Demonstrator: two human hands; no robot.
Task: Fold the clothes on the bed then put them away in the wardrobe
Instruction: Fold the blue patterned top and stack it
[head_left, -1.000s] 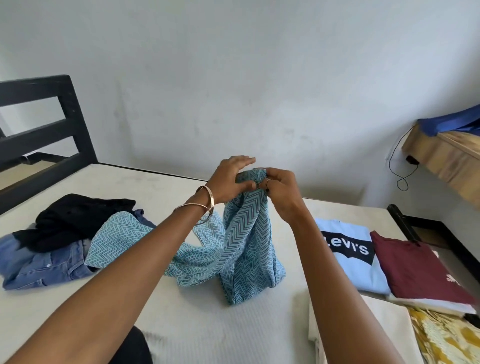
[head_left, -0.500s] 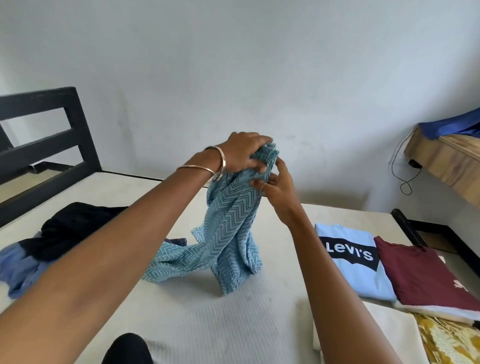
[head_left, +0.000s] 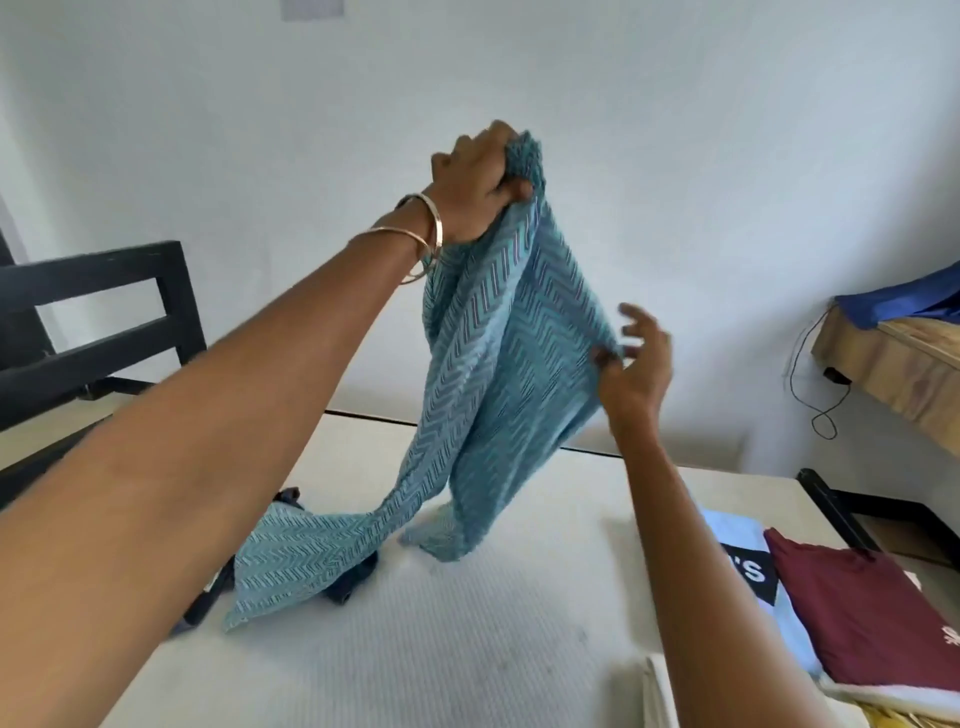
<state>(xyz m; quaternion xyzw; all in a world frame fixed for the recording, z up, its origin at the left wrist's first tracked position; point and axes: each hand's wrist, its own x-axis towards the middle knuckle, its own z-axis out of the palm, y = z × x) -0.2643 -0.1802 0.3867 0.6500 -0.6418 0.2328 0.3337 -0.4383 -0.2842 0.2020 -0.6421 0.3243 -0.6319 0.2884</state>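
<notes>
Left hand is fisted tight around the top of the teal cloth, held up high over the bed. Right hand pinches its side edge with thumb and 1 finger, the rest splayed. The cloth's tail drapes onto dark clothes on the mattress.

garment: teal and pale blue, dark zigzag stripes | mattress: off-white | bed frame: black | folded shirt: maroon, small white mark | folded T-shirt: light blue, black panel, white letters | bangles: gold | wall: white | shelf: light wood, blue cloth on top
</notes>
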